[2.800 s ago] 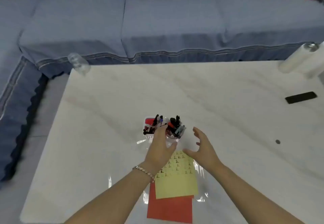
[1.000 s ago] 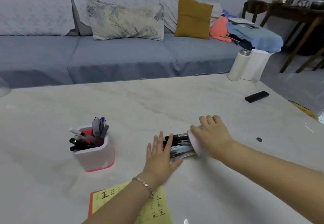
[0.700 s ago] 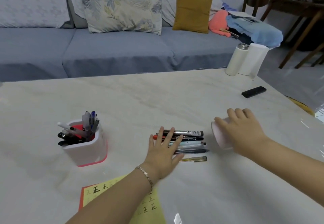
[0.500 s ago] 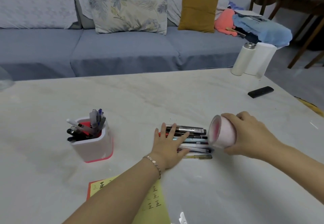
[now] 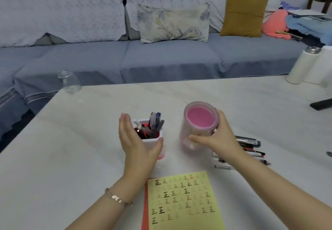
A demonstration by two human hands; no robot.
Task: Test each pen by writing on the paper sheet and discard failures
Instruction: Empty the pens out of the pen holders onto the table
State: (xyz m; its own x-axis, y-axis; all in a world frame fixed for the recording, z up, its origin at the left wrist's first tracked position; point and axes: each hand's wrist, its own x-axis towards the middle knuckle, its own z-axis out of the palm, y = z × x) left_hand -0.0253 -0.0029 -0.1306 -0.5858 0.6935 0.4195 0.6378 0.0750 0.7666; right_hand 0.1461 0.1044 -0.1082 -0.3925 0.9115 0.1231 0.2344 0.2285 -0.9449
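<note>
On the marble table [image 5: 89, 121], the right hand [image 5: 221, 139] clasps the empty pink cup [image 5: 197, 121], perhaps for rejects, loose pens [image 5: 251, 147] beside its wrist, while the left hand [image 5: 136, 145], fingers straight, flanks the pen holder [image 5: 152, 139] behind the paper sheet [image 5: 183, 202].

Loose pens [image 5: 250, 148] lie flat, right. Standing pens [image 5: 154, 124] fill white holder [image 5: 152, 141], centre. Pink cup [image 5: 200, 118] empty. Marked yellow sheet [image 5: 185, 202], bottom.

Right hand [image 5: 221, 139] righted pink cup [image 5: 199, 121]; left hand [image 5: 136, 145] reached holder [image 5: 152, 140]
</note>
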